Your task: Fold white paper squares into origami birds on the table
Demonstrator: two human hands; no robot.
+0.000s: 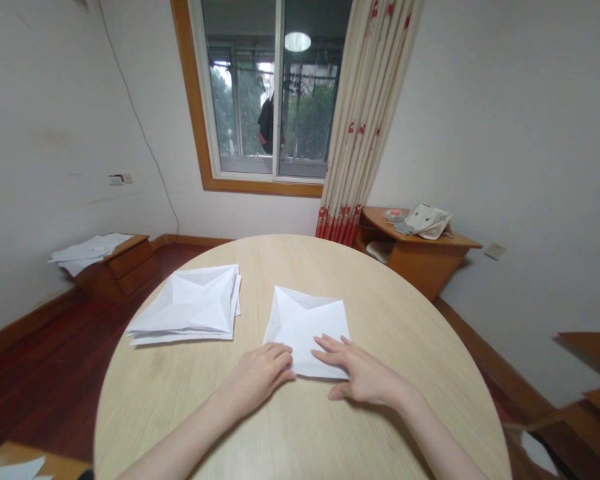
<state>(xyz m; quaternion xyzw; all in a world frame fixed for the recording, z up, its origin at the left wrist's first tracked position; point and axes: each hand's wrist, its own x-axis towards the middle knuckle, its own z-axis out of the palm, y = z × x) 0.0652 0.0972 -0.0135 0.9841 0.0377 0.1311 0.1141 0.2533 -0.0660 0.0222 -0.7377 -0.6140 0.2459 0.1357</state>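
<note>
A white sheet of folded paper (307, 327) lies on the round table in front of me, its creases running in toward the middle and its far edge slightly raised. At its near left corner, my left hand (264, 377) is closed, with curled fingers and thumb on the paper. My right hand (363, 373) rests on the near right part with fingers spread, the thumb just off the near edge. To the left sits a stack of similar creased white papers (190, 300), its layers slightly uneven; neither hand touches it.
The round wooden table (250, 433) fills the foreground. Low wooden cabinets stand behind it: one at left (130, 263) bears loose papers (93, 250), one at right (415, 267) bears a cloth bag (427, 221). A window (275, 93) and a curtain (365, 120) are at the back.
</note>
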